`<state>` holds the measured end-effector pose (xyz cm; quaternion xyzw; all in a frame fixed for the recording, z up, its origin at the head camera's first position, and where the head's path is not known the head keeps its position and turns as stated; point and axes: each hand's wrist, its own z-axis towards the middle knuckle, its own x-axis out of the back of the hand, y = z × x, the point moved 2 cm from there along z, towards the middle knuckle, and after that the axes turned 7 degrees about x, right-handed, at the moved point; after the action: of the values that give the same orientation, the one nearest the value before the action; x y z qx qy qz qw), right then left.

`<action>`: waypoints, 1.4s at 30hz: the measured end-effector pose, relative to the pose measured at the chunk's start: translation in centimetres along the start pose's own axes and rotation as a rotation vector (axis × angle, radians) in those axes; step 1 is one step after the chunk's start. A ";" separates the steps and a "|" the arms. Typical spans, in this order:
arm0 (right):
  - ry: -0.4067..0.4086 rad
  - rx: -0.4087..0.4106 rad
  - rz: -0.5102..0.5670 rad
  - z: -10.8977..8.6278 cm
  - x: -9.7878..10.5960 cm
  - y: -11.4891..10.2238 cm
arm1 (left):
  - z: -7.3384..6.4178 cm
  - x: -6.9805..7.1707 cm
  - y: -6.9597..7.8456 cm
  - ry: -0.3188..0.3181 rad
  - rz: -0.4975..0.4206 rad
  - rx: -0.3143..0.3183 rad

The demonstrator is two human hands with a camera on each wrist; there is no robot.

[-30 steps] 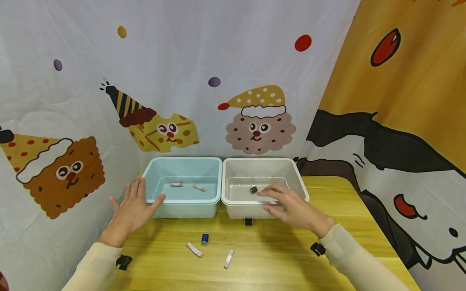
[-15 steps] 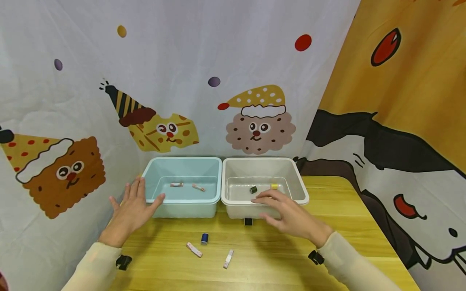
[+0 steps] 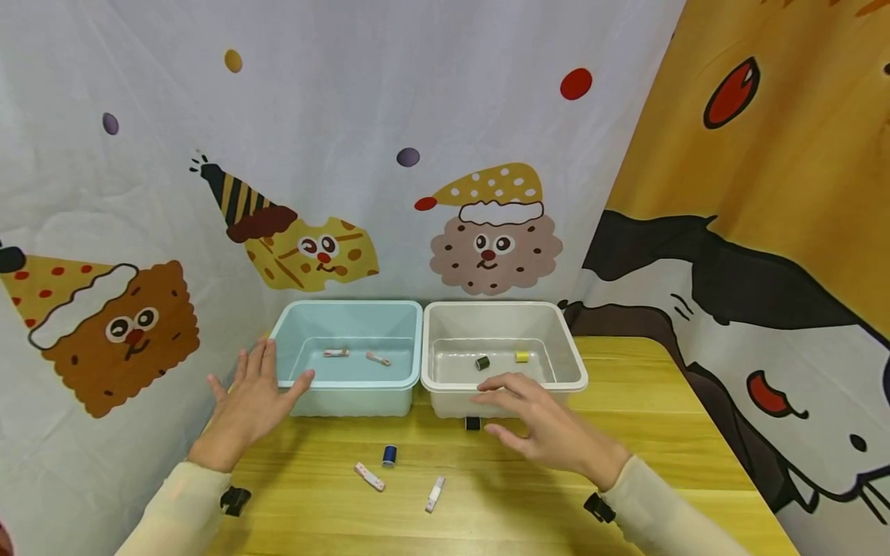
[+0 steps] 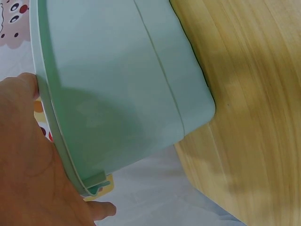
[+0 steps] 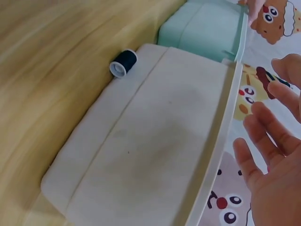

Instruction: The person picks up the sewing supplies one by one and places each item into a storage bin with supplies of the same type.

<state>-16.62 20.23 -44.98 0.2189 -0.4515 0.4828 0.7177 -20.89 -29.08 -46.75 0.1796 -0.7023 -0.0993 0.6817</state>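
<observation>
My left hand [image 3: 245, 409] rests at the left front corner of the light blue bin [image 3: 354, 383], fingers spread and thumb at the front rim. In the left wrist view it lies along the rim of this bin [image 4: 113, 89]. My right hand [image 3: 549, 425] hovers at the front rim of the off-white bin [image 3: 504, 386], fingers loosely extended, holding nothing. Inside the off-white bin lie a dark green thread spool [image 3: 483, 362] and a yellow thread spool [image 3: 521, 357]. Two slim pinkish pieces, one on the left [image 3: 337, 353] and one on the right [image 3: 378, 359], lie in the blue bin.
A black thread spool [image 5: 123, 63] lies against the off-white bin's front base. Nearer on the wooden table [image 3: 313, 517] are a blue thread spool [image 3: 390, 455] and two slim pink-and-white pieces, one left [image 3: 369, 476], one right [image 3: 435, 494]. A printed curtain [image 3: 334, 93] hangs behind.
My right hand has drawn back toward me from over the off-white bin. The yellow thread spool, out of sight a second ago, now shows in that bin. My left hand has stayed put.
</observation>
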 end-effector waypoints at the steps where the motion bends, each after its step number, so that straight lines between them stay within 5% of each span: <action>1: -0.005 0.014 -0.009 0.0 -0.1 -0.1 | 0.0 0.0 0.0 0.000 0.000 0.001; 9: -0.038 0.122 -0.036 -0.1 -1.8 -1.1 | 0.2 0.0 0.0 0.007 0.016 -0.002; 21: -0.148 0.133 0.092 -0.2 -5.2 -1.9 | 0.2 0.0 -0.2 0.006 0.016 -0.001; 42: -0.409 -0.015 0.222 -0.2 -9.9 -2.4 | -0.1 0.1 0.1 0.004 0.008 -0.005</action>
<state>-15.66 14.45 -53.27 0.2558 -0.6122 0.5011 0.5555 -20.85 -29.04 -46.66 0.1751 -0.7014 -0.0979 0.6839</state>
